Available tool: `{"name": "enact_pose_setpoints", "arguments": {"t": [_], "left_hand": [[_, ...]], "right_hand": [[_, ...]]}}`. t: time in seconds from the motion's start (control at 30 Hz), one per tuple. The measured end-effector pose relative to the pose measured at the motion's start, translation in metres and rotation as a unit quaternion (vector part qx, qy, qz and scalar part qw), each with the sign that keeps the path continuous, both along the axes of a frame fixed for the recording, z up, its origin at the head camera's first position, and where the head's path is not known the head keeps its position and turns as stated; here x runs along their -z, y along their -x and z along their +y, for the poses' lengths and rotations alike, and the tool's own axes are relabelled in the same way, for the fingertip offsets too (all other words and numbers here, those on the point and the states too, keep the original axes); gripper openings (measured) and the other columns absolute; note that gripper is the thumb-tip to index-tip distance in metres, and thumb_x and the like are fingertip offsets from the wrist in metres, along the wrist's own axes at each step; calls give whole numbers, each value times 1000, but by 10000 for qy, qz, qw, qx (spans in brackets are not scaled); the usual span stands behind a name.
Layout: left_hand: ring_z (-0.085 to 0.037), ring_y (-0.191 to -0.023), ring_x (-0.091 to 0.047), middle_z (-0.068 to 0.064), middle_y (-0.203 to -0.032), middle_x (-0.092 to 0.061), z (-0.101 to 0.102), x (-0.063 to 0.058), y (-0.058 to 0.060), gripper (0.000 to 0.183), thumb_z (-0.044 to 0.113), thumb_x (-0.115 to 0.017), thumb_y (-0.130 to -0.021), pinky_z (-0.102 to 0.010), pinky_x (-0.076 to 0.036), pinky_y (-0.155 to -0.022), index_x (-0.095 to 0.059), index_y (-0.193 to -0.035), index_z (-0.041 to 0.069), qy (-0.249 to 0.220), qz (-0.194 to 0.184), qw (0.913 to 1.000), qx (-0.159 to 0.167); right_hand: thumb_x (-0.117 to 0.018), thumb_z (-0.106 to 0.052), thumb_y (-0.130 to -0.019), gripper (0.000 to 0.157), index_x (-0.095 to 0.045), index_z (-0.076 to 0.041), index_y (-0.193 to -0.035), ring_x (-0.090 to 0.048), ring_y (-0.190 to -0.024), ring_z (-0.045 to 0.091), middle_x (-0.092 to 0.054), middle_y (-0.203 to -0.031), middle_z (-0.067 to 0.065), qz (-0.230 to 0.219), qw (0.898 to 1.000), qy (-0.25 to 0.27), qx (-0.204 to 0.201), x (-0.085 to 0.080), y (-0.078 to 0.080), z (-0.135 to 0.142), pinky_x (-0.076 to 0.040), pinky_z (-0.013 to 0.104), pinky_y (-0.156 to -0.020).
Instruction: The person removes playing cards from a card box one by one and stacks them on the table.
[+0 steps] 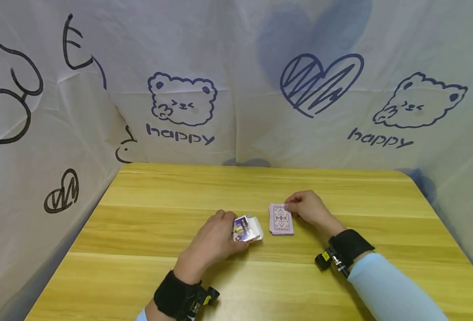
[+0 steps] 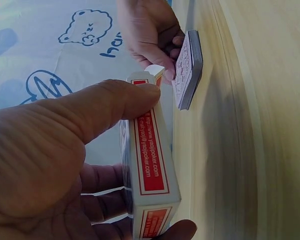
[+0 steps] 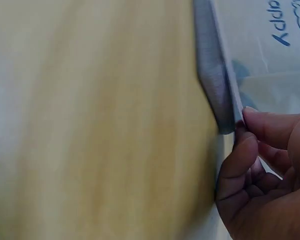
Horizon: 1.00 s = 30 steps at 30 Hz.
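At the far right corner of the deck of cards (image 1: 280,221), the right hand (image 1: 309,208) has thumb and fingers drawn together in a pinch; how many cards it catches I can't tell. The deck lies flat, patterned back up, its near left edges slightly uneven. Just left of the deck, the left hand (image 1: 216,237) is curled around the card box (image 1: 244,228), thumb along one narrow side and fingers on the other. The box's white flap (image 1: 256,228) points at the deck across a narrow gap, the tightest spot I can see. Beyond the deck, a wide strip of wood runs to the table's (image 1: 341,191) far edge, where the printed cloth (image 1: 252,53) hangs. Both side edges are well apart from the deck, the right one a little nearer. Toward the person, more tabletop stretches between the deck and the black wrist straps (image 1: 346,249).
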<state>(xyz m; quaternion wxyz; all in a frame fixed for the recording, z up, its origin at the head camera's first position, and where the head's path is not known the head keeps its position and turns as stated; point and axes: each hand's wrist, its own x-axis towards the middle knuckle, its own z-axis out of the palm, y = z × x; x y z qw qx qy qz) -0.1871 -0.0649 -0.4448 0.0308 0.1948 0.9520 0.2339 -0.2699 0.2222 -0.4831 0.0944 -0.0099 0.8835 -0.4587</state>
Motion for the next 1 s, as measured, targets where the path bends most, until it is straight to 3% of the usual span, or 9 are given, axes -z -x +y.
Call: {"name": "enact_pose_setpoints", "arguments": {"t": [0.2, 0.53, 0.87, 1.0], "left_hand": [[-20, -84, -52, -10, -104, -57, 0, 1, -1, 76, 42, -82, -70, -36, -49, -73, -53, -126, -1, 0, -34, 10000, 4], [-23, -88, -53, -12, -107, -57, 0, 0, 0, 76, 41, -82, -70, -39, -50, -77, -53, -126, 0, 1, -68, 10000, -29], [-20, -85, -52, -10, -105, -57, -1, 1, 1, 76, 41, -82, -70, -36, -50, -75, -53, -127, 0, -37, -16, 10000, -44], [-20, -84, -52, -10, -106, -57, -1, 3, 1, 76, 40, -83, -70, -36, -49, -74, -53, -128, 1, -47, -40, 10000, -44]], "right_hand": [[-70, -19, -87, 16, -68, -6, -96, -56, -66, 20, -65, -84, 9, 296, 9985, -451, 128, 6, -3, -3, -49, 30, -54], [-70, -23, -87, 20, -63, -5, -95, -57, -65, 19, -63, -83, 9, 307, 9965, -773, 79, 7, -2, -2, -51, 30, -53], [-65, -25, -91, 23, -64, -3, -98, -60, -68, 21, -64, -90, 13, 160, 9989, -330, 285, 3, -4, -3, -54, 32, -57], [-61, -27, -93, 25, -64, -3, -99, -57, -66, 22, -62, -87, 15, 268, 9986, -116, 444, -3, -12, -6, -51, 32, -55]]}}
